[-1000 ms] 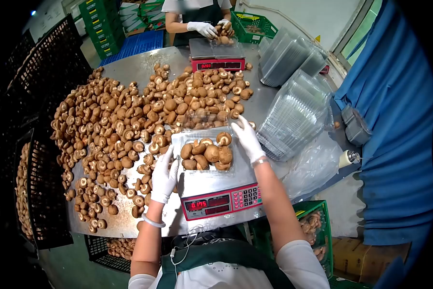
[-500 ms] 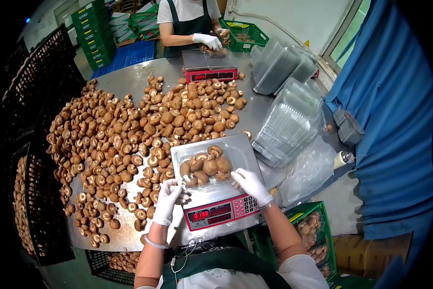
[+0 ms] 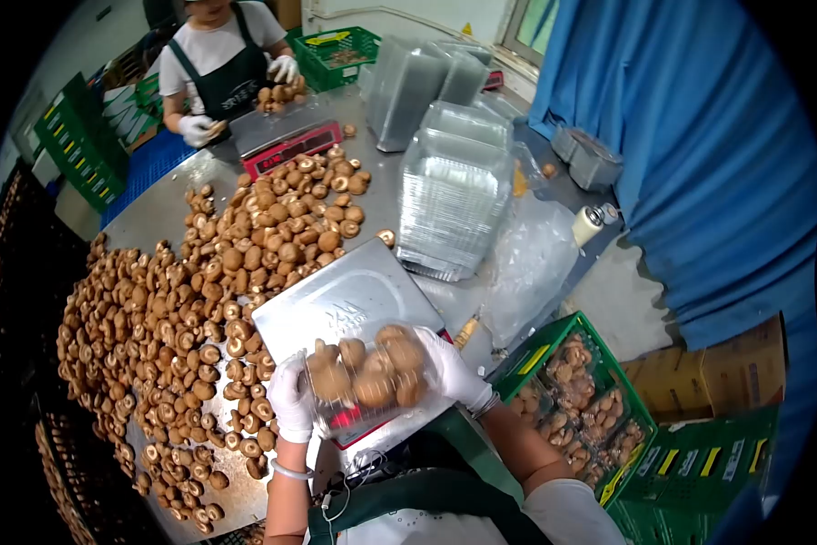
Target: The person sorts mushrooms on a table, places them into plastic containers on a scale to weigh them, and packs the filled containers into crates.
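Note:
Between my hands is a clear plastic box of mushrooms (image 3: 372,389), in front of the weighing scale's metal plate (image 3: 336,286). My left hand (image 3: 290,400), in a white glove, closes on the box's left side. On the opposite side my gloved right hand (image 3: 454,371) grips the box too; its fingers are partly hidden. The brown mushrooms show through the plastic. The box covers most of the scale's red front panel. A large heap of loose mushrooms (image 3: 181,309) spreads over the table to the left of the scale.
Stacked clear plastic boxes (image 3: 454,195) stand behind the scale. A plastic bag (image 3: 526,263) lies beside them. At lower right is a green crate (image 3: 626,372) holding packed mushrooms. Across the table, a co-worker (image 3: 222,68) in white gloves handles mushrooms at another scale (image 3: 290,150).
Both hands have lifted the box of mushrooms off the scale plate and drawn it toward me. The view has turned right, bringing more of the green crate into sight.

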A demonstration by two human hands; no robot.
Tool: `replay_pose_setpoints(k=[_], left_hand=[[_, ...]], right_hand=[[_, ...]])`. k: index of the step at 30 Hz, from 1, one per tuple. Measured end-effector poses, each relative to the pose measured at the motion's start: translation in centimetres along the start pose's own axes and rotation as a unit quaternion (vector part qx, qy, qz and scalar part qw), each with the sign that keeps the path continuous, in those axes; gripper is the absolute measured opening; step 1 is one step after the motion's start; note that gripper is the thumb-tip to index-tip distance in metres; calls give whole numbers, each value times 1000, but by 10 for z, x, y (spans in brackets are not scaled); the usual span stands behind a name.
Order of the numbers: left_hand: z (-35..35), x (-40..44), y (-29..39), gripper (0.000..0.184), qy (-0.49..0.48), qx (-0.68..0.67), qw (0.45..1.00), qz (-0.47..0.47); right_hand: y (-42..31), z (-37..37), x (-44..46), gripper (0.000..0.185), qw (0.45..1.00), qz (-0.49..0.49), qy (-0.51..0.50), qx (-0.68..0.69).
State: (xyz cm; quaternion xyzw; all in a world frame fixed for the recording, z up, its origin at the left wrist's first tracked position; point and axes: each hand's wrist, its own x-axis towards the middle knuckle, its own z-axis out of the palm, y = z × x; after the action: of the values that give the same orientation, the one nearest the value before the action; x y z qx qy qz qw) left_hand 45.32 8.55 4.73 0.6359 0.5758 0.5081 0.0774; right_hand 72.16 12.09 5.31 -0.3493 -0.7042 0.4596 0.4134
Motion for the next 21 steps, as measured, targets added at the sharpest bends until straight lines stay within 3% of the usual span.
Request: replay_pose_setpoints(k=[1, 3, 4, 5, 7, 8, 9, 10, 12, 14, 15, 17, 18, 19, 20, 21], left_hand=[[-5, 15, 18, 25, -8, 63, 993, 95], [6, 21, 22, 25, -23, 48, 991, 124], [10, 24, 28, 24, -44, 42, 992, 111], [17, 26, 33, 24, -67, 35, 992, 100], [35, 12, 16, 20, -183, -110, 977, -28], [44, 6, 8, 18, -243, -193, 943, -118], [53, 1, 12, 20, -310, -229, 906, -173], [61, -3, 20, 22, -377, -228, 877, -189], [77, -12, 37, 28, -497, -167, 841, -131], [97, -16, 62, 36, -559, -161, 809, -90], [100, -17, 80, 38, -564, -274, 742, -238], [110, -12, 106, 40, -554, -389, 714, -180], [111, -5, 112, 40, -567, -375, 716, -161], [114, -6, 108, 36, -555, -375, 723, -170], [115, -6, 105, 34, -551, -371, 721, -198], [115, -6, 103, 32, -545, -365, 719, -228]], right_hand=[[1, -1, -7, 54, 1000, 4, 12, -1], [-2, -6, -15, 57, 995, 48, 79, 46], [-13, -20, -24, 62, 983, -9, 66, -169], [-16, -25, -30, 62, 981, -3, 84, -175], [-22, -40, -45, 68, 989, -58, 97, -97], [-36, -46, -48, 76, 991, -82, 108, 11], [-40, -43, -48, 78, 979, 26, 104, 175], [-24, -47, -51, 88, 985, -98, 98, -105], [-16, -39, -67, 80, 987, 1, 151, 53], [-31, -50, -86, 66, 928, 59, 235, 283], [-30, -61, -98, 64, 905, 47, 292, 306], [-40, -89, -132, 60, 831, 40, 397, 387], [-42, -108, -157, 56, 829, 30, 421, 367], [-39, -122, -189, 52, 807, 99, 462, 354], [-39, -138, -212, 48, 838, 126, 520, 107], [-23, -146, -245, 47, 772, 134, 564, 263]])
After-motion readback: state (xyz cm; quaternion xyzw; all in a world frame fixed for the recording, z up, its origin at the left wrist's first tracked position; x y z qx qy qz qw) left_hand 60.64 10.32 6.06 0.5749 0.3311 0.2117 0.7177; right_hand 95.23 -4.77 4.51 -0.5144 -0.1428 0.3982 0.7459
